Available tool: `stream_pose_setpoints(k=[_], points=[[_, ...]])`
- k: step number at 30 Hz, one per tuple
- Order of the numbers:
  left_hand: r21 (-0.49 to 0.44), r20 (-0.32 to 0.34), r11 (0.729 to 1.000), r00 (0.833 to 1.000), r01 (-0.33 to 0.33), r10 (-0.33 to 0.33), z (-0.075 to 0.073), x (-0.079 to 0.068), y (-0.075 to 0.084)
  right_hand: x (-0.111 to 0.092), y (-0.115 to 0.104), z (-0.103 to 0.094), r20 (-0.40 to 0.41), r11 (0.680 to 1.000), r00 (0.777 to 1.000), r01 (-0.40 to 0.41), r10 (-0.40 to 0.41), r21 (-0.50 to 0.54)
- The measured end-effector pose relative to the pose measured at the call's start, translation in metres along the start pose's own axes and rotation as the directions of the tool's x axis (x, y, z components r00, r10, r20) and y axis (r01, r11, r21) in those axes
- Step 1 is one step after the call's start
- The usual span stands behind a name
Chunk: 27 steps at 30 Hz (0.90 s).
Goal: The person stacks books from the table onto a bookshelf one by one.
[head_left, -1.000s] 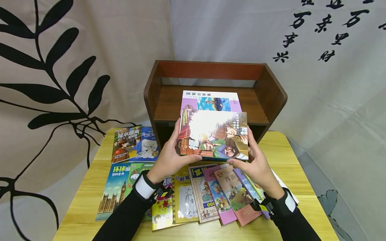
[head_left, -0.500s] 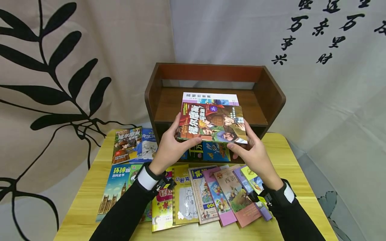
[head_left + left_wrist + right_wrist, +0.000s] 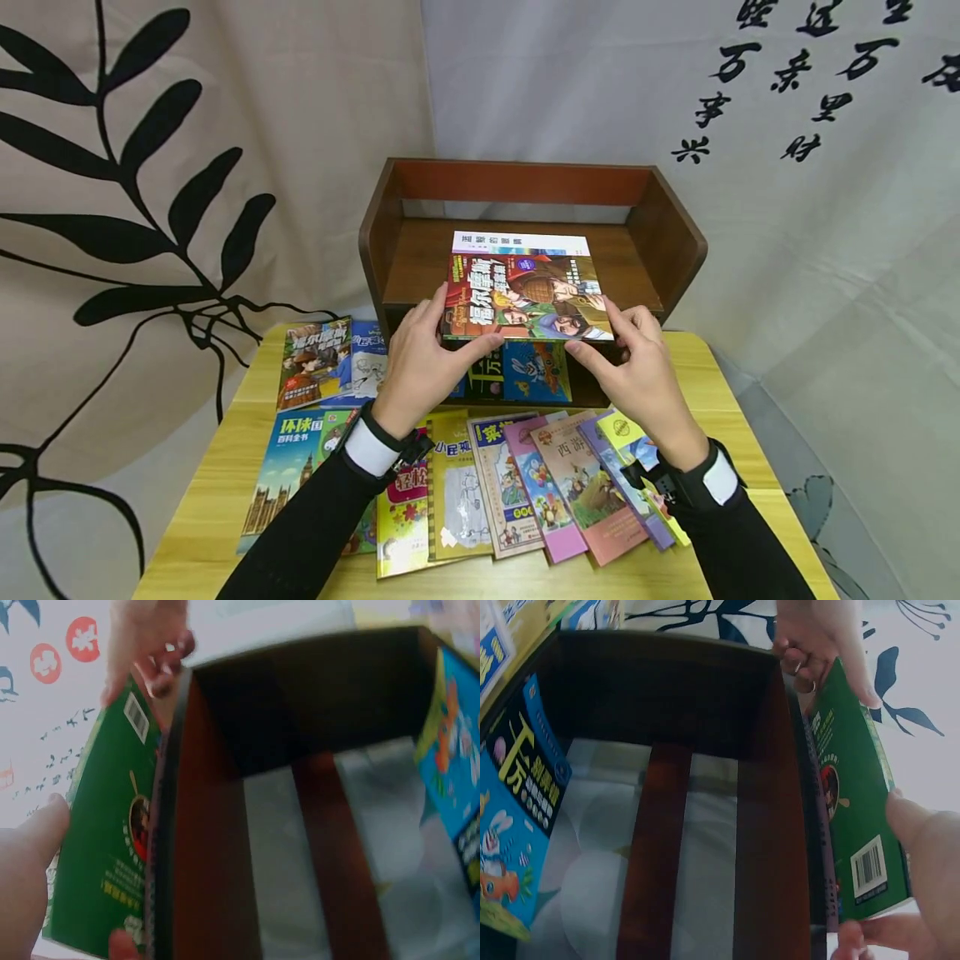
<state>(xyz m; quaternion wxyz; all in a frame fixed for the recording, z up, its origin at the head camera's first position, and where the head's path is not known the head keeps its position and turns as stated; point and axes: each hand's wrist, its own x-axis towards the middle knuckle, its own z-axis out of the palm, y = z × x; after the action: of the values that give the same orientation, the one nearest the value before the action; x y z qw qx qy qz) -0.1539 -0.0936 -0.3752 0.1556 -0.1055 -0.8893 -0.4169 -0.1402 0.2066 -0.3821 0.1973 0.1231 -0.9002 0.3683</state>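
Observation:
Both hands hold a comic book (image 3: 528,300) with a red-brown cover by its two side edges, thumbs along the near edge. My left hand (image 3: 427,354) grips its left side and my right hand (image 3: 645,371) its right side. It is tilted at the front of the upper shelf and overlaps a white-and-purple book (image 3: 517,243) on that shelf. Its green back cover (image 3: 112,817) shows in the left wrist view, and a barcode (image 3: 868,866) on it in the right wrist view. Whether the two books touch cannot be told.
The brown wooden bookshelf (image 3: 525,182) stands at the table's back. A blue picture book (image 3: 536,371) and a dark one stand in its lower compartment. Several books, among them a yellow one (image 3: 457,508), lie fanned along the table (image 3: 720,500); more (image 3: 315,362) lie at left.
The comic book has moved forward toward the shelf and tilted flatter, covering more of the white-and-purple book. Both hands moved with it. The glare on its cover is gone.

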Motion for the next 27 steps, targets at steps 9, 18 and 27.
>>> stream_pose_setpoints(k=[9, 18, 27], points=[[0.241, -0.150, 0.958, 0.970, -0.153, 0.193, 0.000, 0.007, -0.004, 0.009, 0.006, 0.002, -0.099, 0.985, 0.984, 0.139, -0.149, -0.103], [0.273, -0.138, 0.949, 0.969, -0.160, 0.204, 0.004, 0.017, -0.007, 0.022, 0.009, 0.003, -0.030, 0.972, 0.984, 0.166, -0.173, -0.165], [0.298, -0.183, 0.940, 0.957, -0.166, 0.227, 0.010, 0.028, -0.007, 0.030, 0.010, 0.006, -0.036, 0.975, 0.987, 0.146, -0.154, -0.170]])
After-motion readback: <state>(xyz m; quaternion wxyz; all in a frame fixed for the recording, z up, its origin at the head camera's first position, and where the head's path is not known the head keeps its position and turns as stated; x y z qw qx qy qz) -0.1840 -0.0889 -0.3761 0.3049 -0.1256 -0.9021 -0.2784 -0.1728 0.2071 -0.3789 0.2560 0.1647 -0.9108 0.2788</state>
